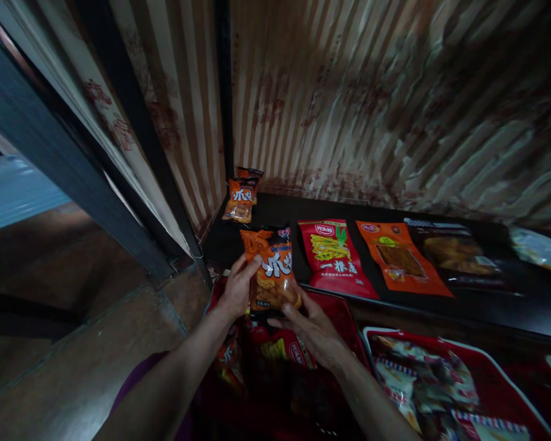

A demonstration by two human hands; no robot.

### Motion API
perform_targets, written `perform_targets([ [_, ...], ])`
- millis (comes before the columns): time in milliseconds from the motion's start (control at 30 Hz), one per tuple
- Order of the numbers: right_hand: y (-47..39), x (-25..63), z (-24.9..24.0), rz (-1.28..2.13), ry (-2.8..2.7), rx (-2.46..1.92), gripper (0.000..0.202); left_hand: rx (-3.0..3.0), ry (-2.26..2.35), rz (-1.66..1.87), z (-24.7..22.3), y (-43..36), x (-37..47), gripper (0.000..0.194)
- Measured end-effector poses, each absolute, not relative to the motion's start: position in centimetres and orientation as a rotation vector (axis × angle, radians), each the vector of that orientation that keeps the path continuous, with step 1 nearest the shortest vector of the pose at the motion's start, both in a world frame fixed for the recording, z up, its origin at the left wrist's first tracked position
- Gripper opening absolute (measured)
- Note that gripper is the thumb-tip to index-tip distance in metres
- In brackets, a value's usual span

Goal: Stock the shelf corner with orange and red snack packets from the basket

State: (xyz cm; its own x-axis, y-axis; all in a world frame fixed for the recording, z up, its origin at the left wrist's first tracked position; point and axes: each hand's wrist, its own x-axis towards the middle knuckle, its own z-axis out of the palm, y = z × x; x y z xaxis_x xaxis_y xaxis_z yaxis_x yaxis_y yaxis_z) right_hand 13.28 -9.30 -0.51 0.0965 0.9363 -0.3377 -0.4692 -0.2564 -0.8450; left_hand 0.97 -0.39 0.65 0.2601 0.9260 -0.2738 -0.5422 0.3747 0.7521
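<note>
An orange snack bag [275, 275] with black ends and large white lettering is held upright between both hands, above a red basket [349, 315]. My left hand [236, 285] closes on its left side, thumb on the front. At the lower right corner, my right hand [312, 324] grips the bag with thumb and fingers. Behind it, on a dark shelf [275, 211], a matching orange snack bag [239, 199] stands in the corner, with another partly hidden behind. To the right lies a red snack bag [333, 257]. More packets, including a red and yellow one [280, 349], lie in the basket.
Farther right on the shelf are an orange packet [401, 257], a dark clear-fronted packet [459, 248] and a pale packet [539, 248]. A second red basket [496, 364] holds several white packets. Metal posts [138, 122] rise at left, before a striped curtain [303, 110].
</note>
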Motion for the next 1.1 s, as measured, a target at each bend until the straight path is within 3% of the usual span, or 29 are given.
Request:
perform_targets([
  [300,-9.0,13.5,-1.7,1.385,-0.502,-1.233,0.055,0.849,0.672,1.235,2.7,3.0,-0.5,0.045],
  [467,-9.6,14.8,-0.9,1.436,-0.579,-1.345,0.060,1.021,0.884,1.080,2.8,4.5,-1.9,0.032],
  [667,-9.5,16.5,-0.4,1.238,-0.643,-1.509,0.064,1.161,0.836,0.954,3.4,4.5,-2.9,0.033],
  [1100,-8.9,14.9,-1.6,1.319,-0.240,-1.253,0.036,1.188,1.034,1.199,1.0,5.1,-2.5,0.029],
])
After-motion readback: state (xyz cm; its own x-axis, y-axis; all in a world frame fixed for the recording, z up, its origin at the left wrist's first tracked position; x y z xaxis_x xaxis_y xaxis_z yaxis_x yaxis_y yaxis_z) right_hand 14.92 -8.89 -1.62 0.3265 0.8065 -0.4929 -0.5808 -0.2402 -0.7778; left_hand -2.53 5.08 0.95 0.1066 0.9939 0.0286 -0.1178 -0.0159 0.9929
